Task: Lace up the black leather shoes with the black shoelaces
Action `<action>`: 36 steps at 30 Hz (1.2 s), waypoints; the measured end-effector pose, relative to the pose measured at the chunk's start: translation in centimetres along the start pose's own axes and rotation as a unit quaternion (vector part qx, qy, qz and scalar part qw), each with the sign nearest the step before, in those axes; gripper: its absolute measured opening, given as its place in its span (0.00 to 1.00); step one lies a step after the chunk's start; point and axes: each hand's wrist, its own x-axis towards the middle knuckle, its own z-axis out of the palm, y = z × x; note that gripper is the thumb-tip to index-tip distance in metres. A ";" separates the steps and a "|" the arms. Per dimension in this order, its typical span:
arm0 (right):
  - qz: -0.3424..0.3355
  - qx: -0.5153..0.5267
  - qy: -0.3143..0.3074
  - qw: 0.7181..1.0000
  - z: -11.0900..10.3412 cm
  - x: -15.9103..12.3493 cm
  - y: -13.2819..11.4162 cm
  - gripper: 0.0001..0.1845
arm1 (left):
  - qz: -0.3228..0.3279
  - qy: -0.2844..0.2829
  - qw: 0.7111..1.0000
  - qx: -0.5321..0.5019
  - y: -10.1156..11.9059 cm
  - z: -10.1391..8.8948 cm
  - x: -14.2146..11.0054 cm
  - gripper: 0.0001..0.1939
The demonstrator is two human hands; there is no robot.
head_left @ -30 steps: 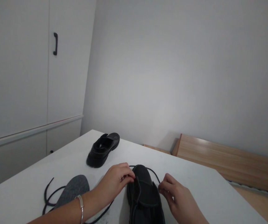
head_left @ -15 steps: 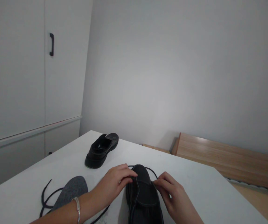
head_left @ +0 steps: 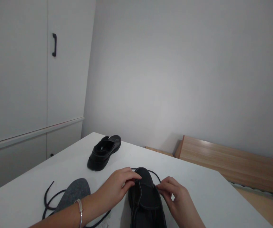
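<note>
In the head view, the near shoe sits sole down on the white desk, at the lower middle and between the 2 hands. The left hand has its fingers bent over the front of the left flap, the index tip touching it; whether the thumb closes on the leather, I cannot tell. The right hand has its fingers grasping the front edge of the right flap; a dark lace curves round beyond the toe towards them, and whether they also pinch it is hidden. To work this spot well, I would hold the left flap steady by its edge, keep the right grip light and close to the rim, and ease the 2 sides evenly so that the tongue lies flat and the shoe does not twist. Keeping the lace free of the sole would help too. The near shoe's toe points away from the person, and its long axis runs from the bottom edge of the view up towards the wall, leaning slightly left; its heel is out of sight. The far shoe stands apart, beyond the grey insole, its toe pointing away and to the right.
</note>
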 end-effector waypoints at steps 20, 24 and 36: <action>0.096 -0.317 -0.185 0.925 0.0 4.5 -9.8 0.22 | -0.040 -0.194 0.936 0.292 8.3 -2.3 5.3 0.11; 0.099 -0.333 -0.179 0.920 0.2 4.9 -10.0 0.24 | -0.027 -0.227 0.921 0.316 8.1 -1.9 5.9 0.12; 0.042 -0.048 -0.038 0.997 -1.2 5.6 -6.5 0.11 | -0.047 -0.117 0.965 0.228 7.4 -2.9 6.4 0.08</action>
